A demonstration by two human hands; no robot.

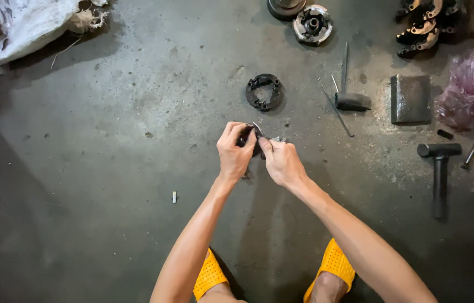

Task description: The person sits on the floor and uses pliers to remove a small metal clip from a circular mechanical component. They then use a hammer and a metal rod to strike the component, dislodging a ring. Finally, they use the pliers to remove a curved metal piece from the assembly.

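Observation:
Both my hands meet over the grey concrete floor, low in the middle of the view. My left hand (234,151) grips a small dark curved metal part (253,134) with a shiny edge. My right hand (281,161) pinches the same part from the right, fingers closed; a bit of grey metal shows beyond its knuckles. A black round metal plate (264,92) with holes lies on the floor just beyond my hands. Most of the held part is hidden by my fingers.
Two hammers lie at right: one (440,168) near, one (350,95) by a thin rod. A steel block (410,99), pink plastic bag (469,92), clutch-like parts (313,23) and curved shoes (423,28) lie at the back. White sack (18,25) at top left. My yellow slippers (331,268) below.

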